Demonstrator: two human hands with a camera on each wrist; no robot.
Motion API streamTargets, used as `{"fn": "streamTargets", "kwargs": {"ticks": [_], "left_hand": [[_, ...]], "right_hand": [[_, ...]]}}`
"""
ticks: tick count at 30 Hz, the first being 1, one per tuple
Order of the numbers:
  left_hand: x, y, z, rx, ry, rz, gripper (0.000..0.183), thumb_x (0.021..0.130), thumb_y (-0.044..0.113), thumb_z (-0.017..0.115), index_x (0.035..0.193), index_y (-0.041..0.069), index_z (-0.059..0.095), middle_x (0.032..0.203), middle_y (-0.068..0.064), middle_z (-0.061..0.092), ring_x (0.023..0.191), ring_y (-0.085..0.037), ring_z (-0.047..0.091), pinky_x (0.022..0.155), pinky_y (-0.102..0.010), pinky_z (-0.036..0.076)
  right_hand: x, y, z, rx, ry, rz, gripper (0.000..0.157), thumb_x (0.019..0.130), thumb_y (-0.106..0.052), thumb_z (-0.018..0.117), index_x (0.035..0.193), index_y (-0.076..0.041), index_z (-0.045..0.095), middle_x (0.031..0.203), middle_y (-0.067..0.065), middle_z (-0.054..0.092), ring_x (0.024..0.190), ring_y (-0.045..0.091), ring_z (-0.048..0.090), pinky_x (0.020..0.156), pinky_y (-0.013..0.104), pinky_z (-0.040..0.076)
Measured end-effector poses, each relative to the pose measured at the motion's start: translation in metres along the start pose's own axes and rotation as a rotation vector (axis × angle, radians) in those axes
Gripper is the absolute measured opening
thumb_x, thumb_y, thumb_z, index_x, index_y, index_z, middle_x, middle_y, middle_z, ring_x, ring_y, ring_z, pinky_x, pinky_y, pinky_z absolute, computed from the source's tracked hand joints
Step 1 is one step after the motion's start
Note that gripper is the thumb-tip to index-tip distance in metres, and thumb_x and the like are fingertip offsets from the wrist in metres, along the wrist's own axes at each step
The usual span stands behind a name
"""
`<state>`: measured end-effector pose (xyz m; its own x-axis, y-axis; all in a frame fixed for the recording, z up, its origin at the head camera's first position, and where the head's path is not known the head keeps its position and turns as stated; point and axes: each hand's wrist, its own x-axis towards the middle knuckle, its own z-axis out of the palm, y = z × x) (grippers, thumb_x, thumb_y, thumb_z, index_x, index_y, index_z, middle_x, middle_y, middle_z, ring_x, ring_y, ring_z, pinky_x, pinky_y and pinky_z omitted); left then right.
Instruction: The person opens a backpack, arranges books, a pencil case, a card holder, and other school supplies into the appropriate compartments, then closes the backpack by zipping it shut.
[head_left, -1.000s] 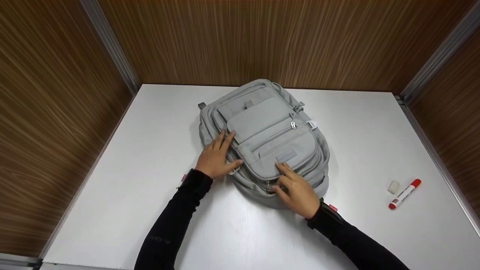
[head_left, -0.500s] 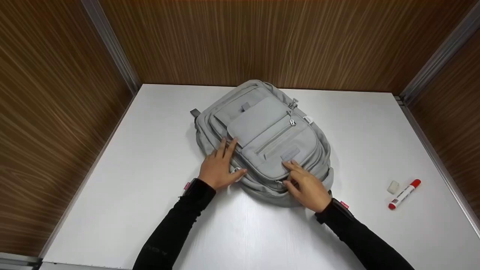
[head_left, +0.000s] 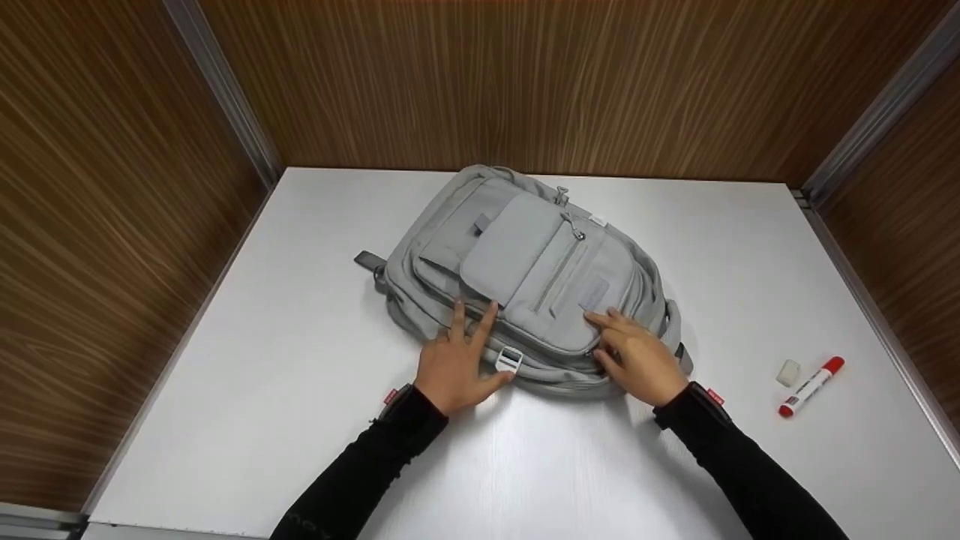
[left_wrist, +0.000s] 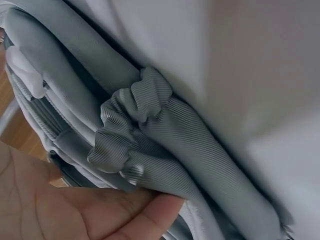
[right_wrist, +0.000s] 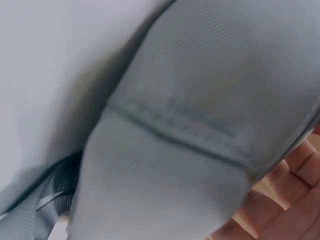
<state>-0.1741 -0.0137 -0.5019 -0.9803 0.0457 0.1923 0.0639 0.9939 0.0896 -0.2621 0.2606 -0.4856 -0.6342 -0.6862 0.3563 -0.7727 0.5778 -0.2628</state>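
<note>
A grey backpack (head_left: 499,251) lies front side up on the white table, its top toward the upper left. My left hand (head_left: 456,371) rests on its near side with fingers spread straight, the thumb beside a white strap buckle (head_left: 508,361). In the left wrist view the fingers (left_wrist: 135,210) touch the cloth by a gathered side pocket (left_wrist: 132,120). My right hand (head_left: 641,356) is at the bottom of the front pocket, two fingers stretched over the fabric by the label (head_left: 595,292). Its thumb and a curled finger pinch at the zipper pull (head_left: 590,353), mostly hidden.
A red-capped marker (head_left: 811,386) and a small whitish eraser (head_left: 788,373) lie on the table (head_left: 225,390) to the right. Wood-grain panels (head_left: 525,82) enclose the back and sides. A strap loop (head_left: 369,261) sticks out at the backpack's left end.
The backpack has turned counterclockwise, its top swinging left and its bottom right. Both hands moved right with it, the left also toward me, and the buckle beside the left thumb has come into fuller view.
</note>
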Motion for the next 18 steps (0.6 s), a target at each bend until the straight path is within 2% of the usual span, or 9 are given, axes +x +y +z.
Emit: {"fn": "streamTargets", "kwargs": {"ticks": [5, 11, 14, 18], "left_hand": [[-0.007, 0.012, -0.003, 0.069, -0.024, 0.022, 0.097, 0.068, 0.079, 0.037, 0.143, 0.029, -0.003, 0.138, -0.032, 0.015, 0.062, -0.025, 0.054, 0.041, -0.028, 0.033], [-0.012, 0.023, -0.001, 0.135, 0.034, 0.017, 0.100, 0.067, 0.074, 0.047, 0.144, 0.025, 0.004, 0.133, -0.036, 0.024, 0.060, -0.024, 0.053, 0.047, -0.031, 0.040], [-0.013, 0.027, 0.001, 0.152, 0.075, 0.008, 0.097, 0.069, 0.069, 0.051, 0.144, 0.024, 0.009, 0.131, -0.036, 0.029, 0.055, -0.021, 0.051, 0.048, -0.031, 0.042], [-0.012, 0.034, 0.001, 0.136, 0.126, 0.008, 0.088, 0.074, 0.063, 0.052, 0.143, 0.023, 0.015, 0.127, -0.035, 0.035, 0.046, -0.015, 0.043, 0.040, -0.026, 0.035]], "right_hand": [[0.000, 0.007, -0.003, -0.034, 0.032, 0.020, 0.014, 0.077, -0.013, 0.066, 0.069, -0.015, 0.055, 0.127, 0.005, 0.050, 0.120, 0.035, 0.038, 0.097, 0.047, 0.030], [-0.008, 0.007, -0.005, -0.014, 0.122, 0.053, 0.019, 0.076, -0.012, 0.066, 0.066, -0.015, 0.050, 0.123, 0.010, 0.051, 0.116, 0.032, 0.042, 0.093, 0.042, 0.034], [-0.012, 0.002, -0.005, 0.012, 0.189, 0.044, 0.019, 0.075, -0.012, 0.067, 0.065, -0.014, 0.051, 0.112, 0.011, 0.054, 0.106, 0.031, 0.046, 0.086, 0.042, 0.036], [-0.012, -0.008, -0.005, 0.059, 0.262, 0.020, 0.015, 0.075, -0.013, 0.068, 0.067, -0.012, 0.055, 0.088, 0.005, 0.055, 0.084, 0.023, 0.048, 0.072, 0.036, 0.036]]}}
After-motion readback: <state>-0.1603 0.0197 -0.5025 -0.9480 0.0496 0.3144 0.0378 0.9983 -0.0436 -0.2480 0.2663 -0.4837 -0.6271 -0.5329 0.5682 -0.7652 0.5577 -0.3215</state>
